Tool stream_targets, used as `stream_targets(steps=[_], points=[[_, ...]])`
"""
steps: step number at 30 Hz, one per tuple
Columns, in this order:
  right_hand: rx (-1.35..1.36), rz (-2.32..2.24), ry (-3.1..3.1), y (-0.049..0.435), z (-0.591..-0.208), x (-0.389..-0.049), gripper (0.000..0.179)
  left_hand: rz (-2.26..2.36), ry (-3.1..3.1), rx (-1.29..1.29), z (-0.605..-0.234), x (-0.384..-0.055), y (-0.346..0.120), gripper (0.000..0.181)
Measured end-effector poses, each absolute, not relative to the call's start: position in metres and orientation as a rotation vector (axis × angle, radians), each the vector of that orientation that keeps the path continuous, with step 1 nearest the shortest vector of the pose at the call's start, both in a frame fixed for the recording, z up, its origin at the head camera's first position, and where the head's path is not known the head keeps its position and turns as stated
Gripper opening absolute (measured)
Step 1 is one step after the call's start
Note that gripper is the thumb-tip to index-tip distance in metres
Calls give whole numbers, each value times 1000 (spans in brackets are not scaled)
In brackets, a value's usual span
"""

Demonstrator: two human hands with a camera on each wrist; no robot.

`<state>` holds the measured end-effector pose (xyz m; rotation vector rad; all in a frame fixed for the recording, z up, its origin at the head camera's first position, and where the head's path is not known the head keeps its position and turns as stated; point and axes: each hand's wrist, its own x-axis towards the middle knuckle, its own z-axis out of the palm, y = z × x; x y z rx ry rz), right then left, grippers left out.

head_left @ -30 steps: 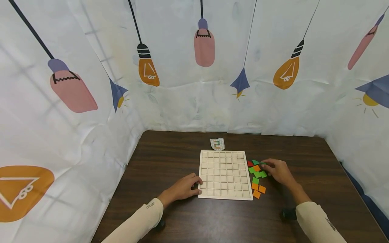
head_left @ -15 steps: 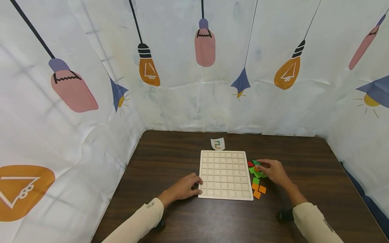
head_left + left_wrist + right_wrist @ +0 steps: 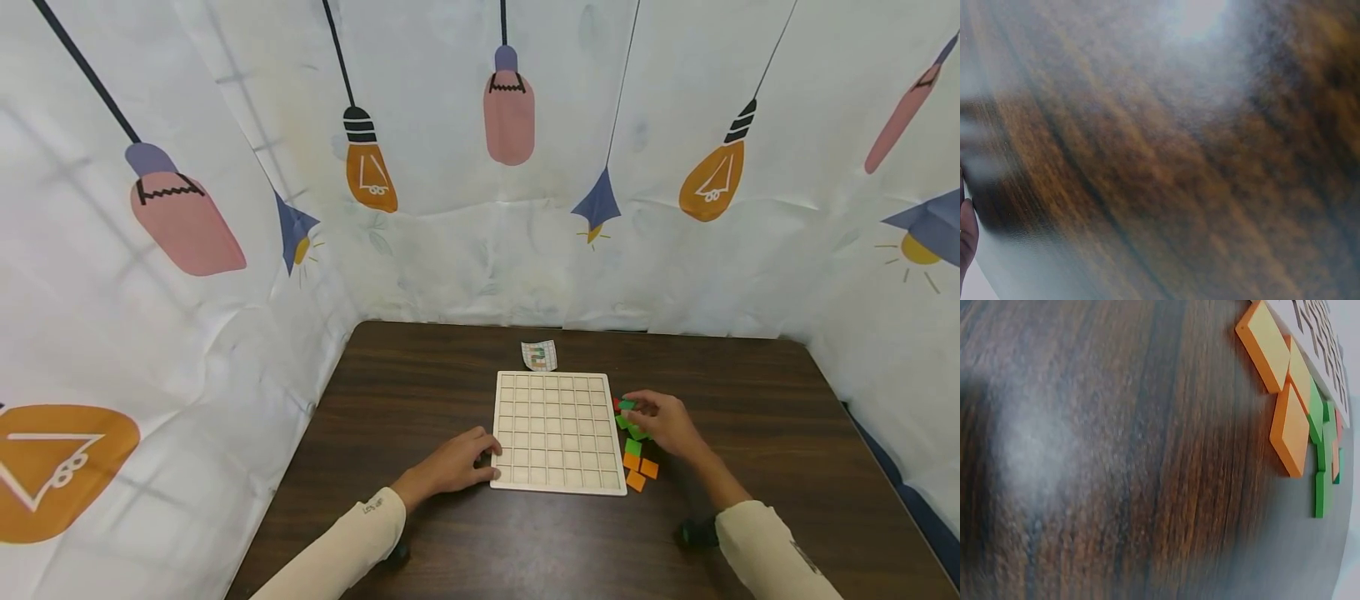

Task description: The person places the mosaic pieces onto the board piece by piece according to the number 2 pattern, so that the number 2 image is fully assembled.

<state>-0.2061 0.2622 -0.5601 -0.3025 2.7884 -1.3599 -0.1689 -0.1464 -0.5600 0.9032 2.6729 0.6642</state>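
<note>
A pale square grid board (image 3: 555, 430) lies on the dark wooden table. My left hand (image 3: 450, 463) rests at its left edge, the fingertips and thumb touching the rim and spread apart. Only a bit of that hand's fingers (image 3: 967, 228) shows in the left wrist view. My right hand (image 3: 666, 421) reaches over the loose square tiles right of the board. Its thumb and index finger lie on either side of a dark green tile (image 3: 627, 405); whether they pinch it is unclear. Nearer me are a light green tile (image 3: 633, 447) and several orange tiles (image 3: 1290, 431).
A small paper card (image 3: 539, 356) with a coloured grid pattern lies behind the board. A red tile (image 3: 617, 404) sits by the board's right rim. A white curtain (image 3: 465, 267) printed with lamps hangs behind the table (image 3: 420, 358).
My right hand has moved left over the tiles, toward the board, and now covers the orange tile on the pile. My left hand stays at the board's edge.
</note>
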Motion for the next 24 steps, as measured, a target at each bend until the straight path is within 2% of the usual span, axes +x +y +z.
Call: stream_targets(steps=[24], points=[[-409, -1456, 2660, 236, -560, -207, 24, 659, 2666, 917, -558, -169, -147, 29]])
